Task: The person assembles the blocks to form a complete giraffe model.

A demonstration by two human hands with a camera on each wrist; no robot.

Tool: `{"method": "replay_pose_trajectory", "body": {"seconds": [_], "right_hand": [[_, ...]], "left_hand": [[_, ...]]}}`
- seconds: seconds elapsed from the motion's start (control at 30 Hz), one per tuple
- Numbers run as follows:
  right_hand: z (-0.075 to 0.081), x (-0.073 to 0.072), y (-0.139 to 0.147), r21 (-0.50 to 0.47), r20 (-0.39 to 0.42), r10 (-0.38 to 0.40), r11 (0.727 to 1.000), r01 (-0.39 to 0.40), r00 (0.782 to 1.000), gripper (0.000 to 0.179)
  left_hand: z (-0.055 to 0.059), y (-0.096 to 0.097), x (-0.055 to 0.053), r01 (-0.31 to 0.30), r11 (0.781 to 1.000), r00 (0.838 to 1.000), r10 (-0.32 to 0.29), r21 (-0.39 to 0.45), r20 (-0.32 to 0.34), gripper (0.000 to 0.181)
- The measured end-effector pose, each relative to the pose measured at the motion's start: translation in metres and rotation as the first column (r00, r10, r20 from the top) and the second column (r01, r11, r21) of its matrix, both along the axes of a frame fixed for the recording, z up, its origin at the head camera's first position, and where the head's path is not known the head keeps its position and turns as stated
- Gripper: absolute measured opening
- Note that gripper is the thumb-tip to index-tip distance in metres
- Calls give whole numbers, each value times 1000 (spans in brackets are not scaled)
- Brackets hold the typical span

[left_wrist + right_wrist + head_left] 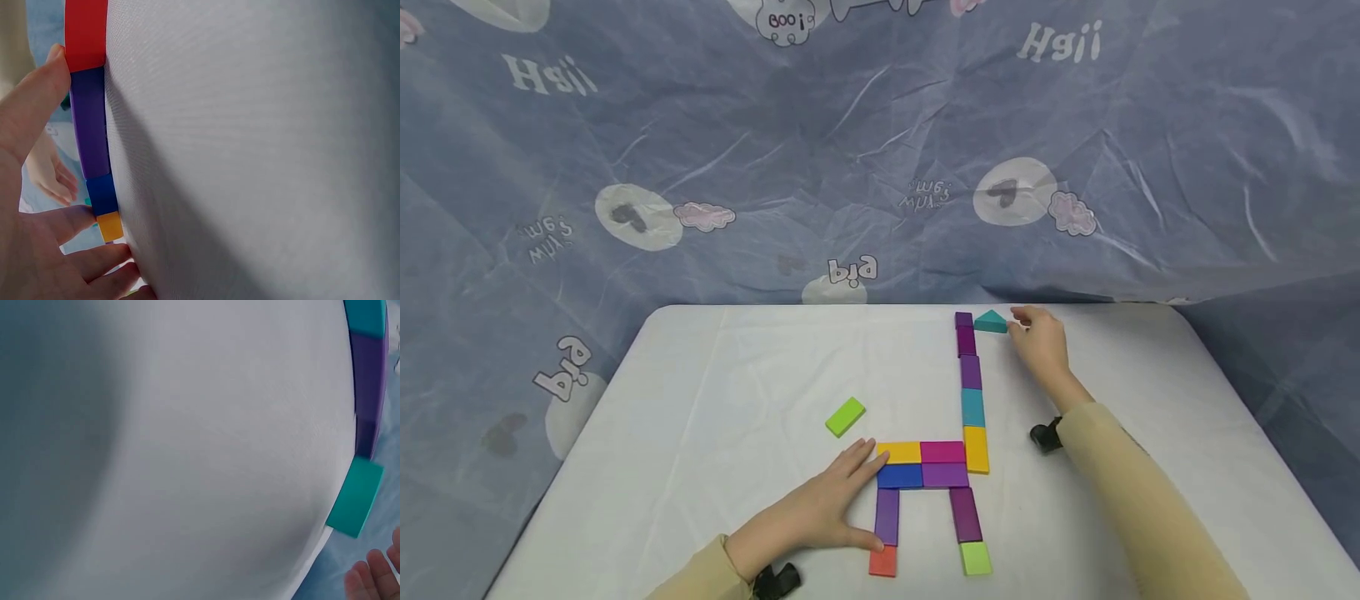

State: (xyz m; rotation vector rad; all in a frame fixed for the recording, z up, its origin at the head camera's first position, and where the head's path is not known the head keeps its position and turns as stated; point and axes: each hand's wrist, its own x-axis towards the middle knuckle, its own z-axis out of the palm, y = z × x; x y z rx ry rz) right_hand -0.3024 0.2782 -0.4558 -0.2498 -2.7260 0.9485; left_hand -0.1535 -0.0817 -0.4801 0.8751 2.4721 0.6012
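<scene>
My left hand [820,508] lies spread along the left side of flat coloured blocks, its thumb at the red block [883,562] and its forefinger by the blue block [899,476] and yellow block [901,452]. A purple block [89,125] spans the gap between thumb and forefinger. At the far end of the table my right hand [1041,342] is beside a teal triangular block [991,322], its fingertips close to the right corner. In the right wrist view the fingers stand apart from that teal block. The triangle's left corner meets the top of a tall block column [970,372].
A loose green block [846,417] lies left of the arrangement. Two leg-like rows end in the red block and a light green block [976,558]. The white table [760,375] ends just behind the triangle, against a blue printed sheet [850,150].
</scene>
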Motion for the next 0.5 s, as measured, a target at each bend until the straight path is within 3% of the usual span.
{"method": "replay_pose_trajectory", "body": {"seconds": [0.2, 0.5], "right_hand": [[1, 27, -5, 27, 34, 83, 996, -84, 996, 35], [-5, 87, -14, 23, 102, 205, 978, -208, 973, 35]], "left_hand": [[3, 0, 0, -4, 1000, 1000, 4, -8, 2, 109], [4, 2, 1, -5, 1000, 1000, 5, -15, 0, 110]]}}
